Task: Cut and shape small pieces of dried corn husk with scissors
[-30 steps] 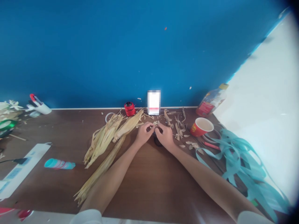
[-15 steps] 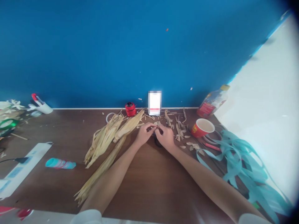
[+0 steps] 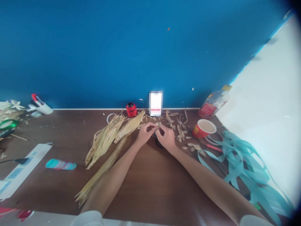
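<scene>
1. Nearest the camera, both bare forearms run up over the brown table (image 3: 150, 185) and meet at the middle.
2. Left hand (image 3: 144, 134) has its fingers curled and its fingertips pinched on a small husk piece (image 3: 157, 124); right hand (image 3: 167, 137) is pinched on the same piece from the other side, fingertips of both hands touching.
3. The husk piece sits between the two sets of fingertips, held just above the table at the far edge of both hands. It is pale tan, thin and dry-looking; too small to tell its exact shape.
4. A dark round object (image 3: 159, 144) lies under the right hand, mostly hidden.
5. Left of the left hand: a pile of long dried husks (image 3: 105, 147), pale yellow, fanned toward the near left.
6. Farther left: a teal tube (image 3: 60, 164) lying flat and a white power strip (image 3: 21, 169).
7. Right of the right hand: husk scraps (image 3: 181, 133), a red paper cup (image 3: 203, 128), a pink-handled tool (image 3: 213, 147), teal ribbon strips (image 3: 244, 163).
8. At the far edge by the blue wall (image 3: 117, 53): a red spool (image 3: 131, 109), a plastic bottle (image 3: 213, 102).
</scene>
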`<control>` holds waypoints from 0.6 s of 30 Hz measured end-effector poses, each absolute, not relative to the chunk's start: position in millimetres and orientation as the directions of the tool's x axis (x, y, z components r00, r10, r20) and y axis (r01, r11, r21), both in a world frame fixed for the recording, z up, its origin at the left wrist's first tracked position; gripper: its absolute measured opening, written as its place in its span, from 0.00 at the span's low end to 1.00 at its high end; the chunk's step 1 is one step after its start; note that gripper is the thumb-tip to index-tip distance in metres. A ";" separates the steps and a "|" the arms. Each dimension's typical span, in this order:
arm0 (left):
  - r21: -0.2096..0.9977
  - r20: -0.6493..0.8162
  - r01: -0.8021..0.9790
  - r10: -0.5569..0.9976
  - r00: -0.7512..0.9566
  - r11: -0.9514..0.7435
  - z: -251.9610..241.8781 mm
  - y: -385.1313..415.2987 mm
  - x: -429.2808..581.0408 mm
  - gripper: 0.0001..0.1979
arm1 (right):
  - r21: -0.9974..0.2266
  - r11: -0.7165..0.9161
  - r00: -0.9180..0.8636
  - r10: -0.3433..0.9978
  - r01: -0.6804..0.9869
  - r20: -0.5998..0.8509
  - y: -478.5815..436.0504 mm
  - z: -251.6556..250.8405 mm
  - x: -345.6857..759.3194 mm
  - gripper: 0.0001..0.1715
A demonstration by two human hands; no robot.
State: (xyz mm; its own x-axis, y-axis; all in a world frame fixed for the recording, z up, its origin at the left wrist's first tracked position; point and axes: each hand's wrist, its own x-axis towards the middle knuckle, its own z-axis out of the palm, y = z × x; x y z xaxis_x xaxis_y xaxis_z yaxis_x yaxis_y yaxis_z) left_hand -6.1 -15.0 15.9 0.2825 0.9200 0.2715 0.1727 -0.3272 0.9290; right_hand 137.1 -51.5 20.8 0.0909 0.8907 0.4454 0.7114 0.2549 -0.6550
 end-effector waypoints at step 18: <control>0.936 0.233 0.187 0.921 0.311 -0.299 10.8 -12.7 -5.7 0.09 | -0.632 0.224 0.087 0.903 0.742 0.421 -54.1 25.2 136.6 0.13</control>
State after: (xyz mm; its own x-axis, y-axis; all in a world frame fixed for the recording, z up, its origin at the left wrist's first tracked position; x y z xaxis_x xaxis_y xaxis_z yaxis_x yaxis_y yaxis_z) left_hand -5.7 -12.7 10.8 0.3110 0.9214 0.2329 0.1866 -0.2995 0.9357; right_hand 136.6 -54.1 25.2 0.0869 0.9027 0.4214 0.7420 0.2236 -0.6320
